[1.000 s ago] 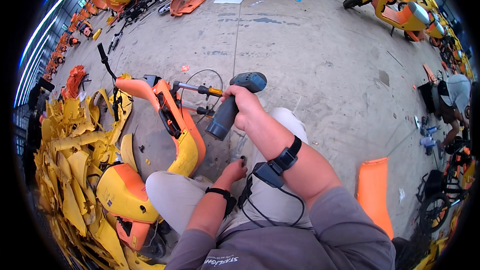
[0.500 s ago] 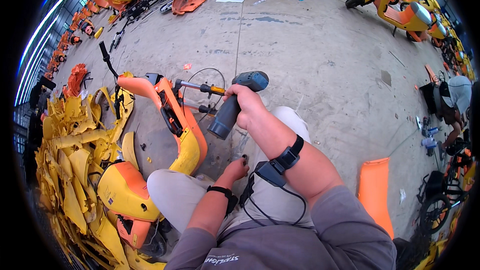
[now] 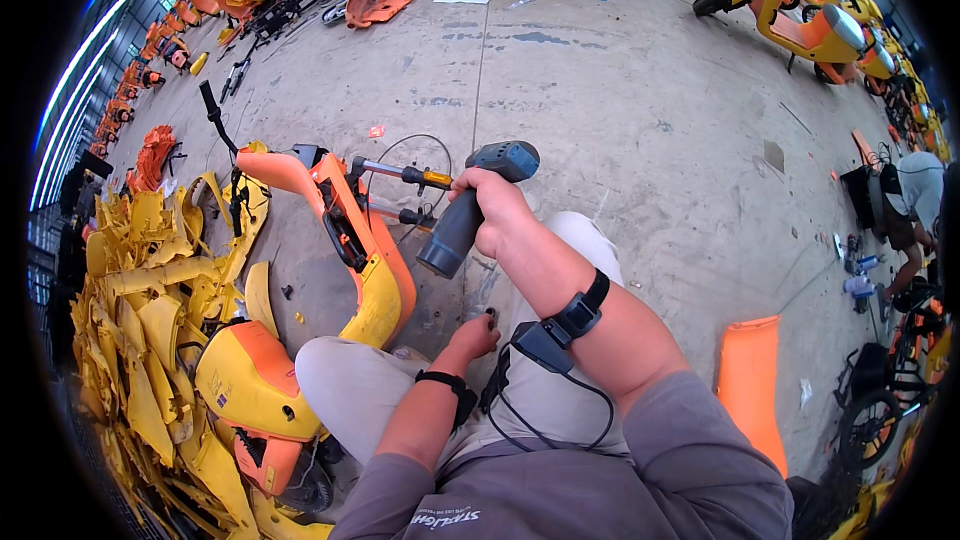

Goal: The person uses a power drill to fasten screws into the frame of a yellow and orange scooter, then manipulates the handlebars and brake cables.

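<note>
My right hand (image 3: 487, 202) is wrapped round the handle of a dark grey and blue cordless power tool (image 3: 516, 159). Its front end lies by the yellow-and-black end of a metal fork leg (image 3: 405, 175), and my fingers hide whether they touch. That leg belongs to an orange and yellow scooter (image 3: 385, 290) lying on its side to my left; a second fork leg (image 3: 395, 214) shows just below. My left hand (image 3: 474, 338) is closed in front of my lap, with something small and dark at its fingertips that I cannot make out.
A heap of yellow plastic panels (image 3: 150, 330) fills the left side. An orange panel (image 3: 749, 390) lies at my right. Standing scooters (image 3: 800, 15) line the back, and another orange panel (image 3: 382, 2) lies there. A person (image 3: 915, 195) bends over parts at the far right.
Almost nothing differs. Both hands keep their places and grips, and the view has shifted very slightly. The person at the far right has moved a little.
</note>
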The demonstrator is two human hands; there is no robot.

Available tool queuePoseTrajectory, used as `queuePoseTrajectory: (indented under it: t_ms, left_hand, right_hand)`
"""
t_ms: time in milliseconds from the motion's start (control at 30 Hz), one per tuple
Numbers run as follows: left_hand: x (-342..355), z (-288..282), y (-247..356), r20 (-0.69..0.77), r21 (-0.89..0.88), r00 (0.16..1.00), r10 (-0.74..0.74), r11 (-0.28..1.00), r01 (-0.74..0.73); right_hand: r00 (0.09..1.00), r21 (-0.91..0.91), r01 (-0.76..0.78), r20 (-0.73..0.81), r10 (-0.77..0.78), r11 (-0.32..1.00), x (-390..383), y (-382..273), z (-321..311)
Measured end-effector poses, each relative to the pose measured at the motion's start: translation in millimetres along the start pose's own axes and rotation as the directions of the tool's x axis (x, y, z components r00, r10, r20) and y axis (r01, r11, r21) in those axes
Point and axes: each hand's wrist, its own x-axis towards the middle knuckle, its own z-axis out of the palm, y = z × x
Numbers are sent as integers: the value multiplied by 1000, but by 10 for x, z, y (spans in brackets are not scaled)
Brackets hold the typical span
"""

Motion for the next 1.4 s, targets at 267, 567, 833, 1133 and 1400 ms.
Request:
queuePoseTrajectory:
  t_ms: [267, 567, 833, 1133, 1400]
  left_hand:
    - [16, 26, -43, -17, -5, 1000, 11, 1000, -11]
    - [26, 36, -70, -8, 4, 998, 57, 998, -57]
    - [15, 12, 2, 32, -56, 999, -21, 998, 23]
    - [-14, -34, 1, 24, 21, 1000, 3, 1000, -4]
    - [89, 148, 88, 50, 13, 999, 8, 1000, -9]
  right_hand:
    - [1000, -47, 22, 12, -22, 999, -46, -14, 6]
    - [994, -61, 78, 88, -72, 995, -96, -24, 37]
    - [999, -105, 4, 53, 2, 994, -39, 33, -28]
    - [999, -73, -12, 39, 15, 997, 2, 53, -11]
    - [1000, -65, 8, -28, -10, 998, 62, 25, -181]
